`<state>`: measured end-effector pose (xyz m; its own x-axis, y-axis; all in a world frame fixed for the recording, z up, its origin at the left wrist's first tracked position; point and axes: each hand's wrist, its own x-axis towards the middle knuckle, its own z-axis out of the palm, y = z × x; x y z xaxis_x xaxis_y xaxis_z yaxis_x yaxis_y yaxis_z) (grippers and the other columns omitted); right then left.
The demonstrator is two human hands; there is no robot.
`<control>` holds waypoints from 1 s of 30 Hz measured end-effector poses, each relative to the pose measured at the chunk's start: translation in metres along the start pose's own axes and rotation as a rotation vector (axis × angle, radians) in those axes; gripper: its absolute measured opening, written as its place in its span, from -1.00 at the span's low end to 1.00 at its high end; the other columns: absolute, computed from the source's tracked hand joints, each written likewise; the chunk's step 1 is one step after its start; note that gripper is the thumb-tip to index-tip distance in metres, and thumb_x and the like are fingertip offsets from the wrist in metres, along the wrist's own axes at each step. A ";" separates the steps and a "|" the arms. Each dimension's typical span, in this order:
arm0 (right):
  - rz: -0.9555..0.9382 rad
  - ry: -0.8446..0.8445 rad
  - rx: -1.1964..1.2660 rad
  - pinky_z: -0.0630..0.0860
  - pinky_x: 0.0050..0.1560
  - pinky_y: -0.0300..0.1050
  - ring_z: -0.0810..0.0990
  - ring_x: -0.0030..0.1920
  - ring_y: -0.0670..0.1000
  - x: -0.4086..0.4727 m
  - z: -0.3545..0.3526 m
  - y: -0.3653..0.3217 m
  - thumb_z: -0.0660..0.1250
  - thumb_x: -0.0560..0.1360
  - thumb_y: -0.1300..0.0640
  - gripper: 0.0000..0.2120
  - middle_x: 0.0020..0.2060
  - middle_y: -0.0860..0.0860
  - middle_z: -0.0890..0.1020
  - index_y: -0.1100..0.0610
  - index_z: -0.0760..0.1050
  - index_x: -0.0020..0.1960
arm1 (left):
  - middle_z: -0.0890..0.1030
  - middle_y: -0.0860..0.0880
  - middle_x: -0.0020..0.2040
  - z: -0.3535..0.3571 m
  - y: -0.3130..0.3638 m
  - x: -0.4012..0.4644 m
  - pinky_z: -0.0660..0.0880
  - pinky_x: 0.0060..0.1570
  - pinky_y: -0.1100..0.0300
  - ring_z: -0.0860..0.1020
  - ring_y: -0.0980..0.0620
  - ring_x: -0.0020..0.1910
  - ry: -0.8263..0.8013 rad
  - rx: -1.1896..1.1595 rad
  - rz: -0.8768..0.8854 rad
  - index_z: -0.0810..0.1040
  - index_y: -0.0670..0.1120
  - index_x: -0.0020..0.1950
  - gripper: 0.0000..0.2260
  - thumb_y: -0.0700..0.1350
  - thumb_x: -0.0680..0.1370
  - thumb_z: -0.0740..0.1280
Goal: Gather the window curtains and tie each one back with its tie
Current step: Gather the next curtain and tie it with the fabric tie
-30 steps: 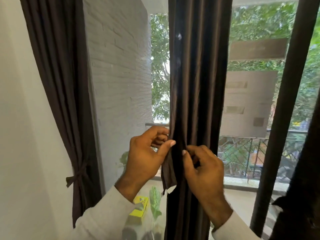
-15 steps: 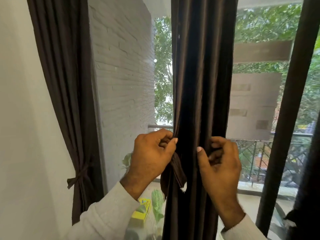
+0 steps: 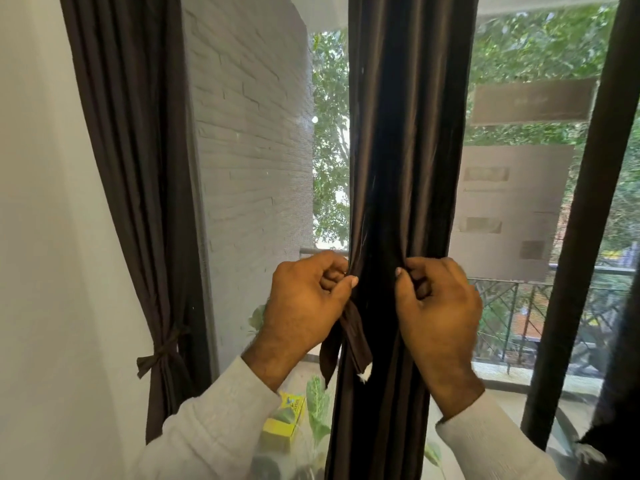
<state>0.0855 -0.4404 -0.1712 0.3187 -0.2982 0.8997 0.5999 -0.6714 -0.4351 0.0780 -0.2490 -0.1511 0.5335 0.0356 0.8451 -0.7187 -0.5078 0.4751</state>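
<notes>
Nearest: two pale grey sleeves, both hands raised at the middle dark brown satin curtain (image 3: 405, 168), which hangs bunched into a narrow column in front of the window. Left hand (image 3: 301, 306) has fingers curled, thumb and forefinger pinching the dark brown fabric tie strip (image 3: 349, 337) at the curtain's left edge; two loose tails of it dangle below the hand, one with a frayed white end. Right hand (image 3: 438, 313) is also curled, pinching fabric at the curtain's right side; whether that is the tie's other end or curtain folds, cannot tell.

Step looks like cinching the tie round the gathered curtain. To do it well: keep folds squeezed tight, pull both ends evenly outward, don't let the short tails slip, set the knot level.

Low down, a yellow carton (image 3: 285, 417) and green leaves. Further left, a second dark brown curtain (image 3: 138, 168) already tied with its knotted tie (image 3: 162, 351). Beyond: white brick wall, balcony railing, trees.
</notes>
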 end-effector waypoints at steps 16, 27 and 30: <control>-0.363 -0.403 -0.046 0.62 0.02 0.09 0.63 0.06 0.10 -0.025 0.001 0.012 0.40 0.55 0.23 -0.69 0.04 -0.01 0.66 0.11 0.70 0.28 | 0.75 0.09 -0.25 0.006 0.002 0.001 0.70 -0.13 0.14 0.71 0.12 -0.27 -0.065 -0.087 -0.067 0.80 -0.07 -0.04 -0.91 -0.09 0.53 0.63; 0.170 -0.081 0.092 0.65 -0.04 -0.01 0.63 -0.06 -0.09 -0.006 -0.017 0.016 0.57 0.53 -0.03 -0.66 0.01 -0.10 0.61 0.04 0.61 0.23 | 0.67 0.15 -0.33 0.008 0.007 0.003 0.68 -0.18 0.16 0.62 0.20 -0.37 -0.013 0.055 -0.047 0.77 -0.02 -0.12 -0.92 -0.08 0.55 0.59; -0.008 -0.145 0.080 0.66 -0.10 0.02 0.67 -0.16 -0.05 -0.013 -0.012 0.014 0.52 0.57 0.14 -0.90 -0.14 -0.07 0.69 0.07 0.70 0.08 | 0.68 0.15 -0.32 0.008 0.006 0.005 0.69 -0.20 0.13 0.63 0.18 -0.35 -0.018 0.079 -0.022 0.76 0.00 -0.12 -0.92 -0.06 0.56 0.59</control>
<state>0.0810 -0.4541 -0.1886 0.4129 -0.1878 0.8912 0.6579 -0.6152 -0.4345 0.0797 -0.2591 -0.1461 0.5569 0.0322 0.8299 -0.6700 -0.5731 0.4719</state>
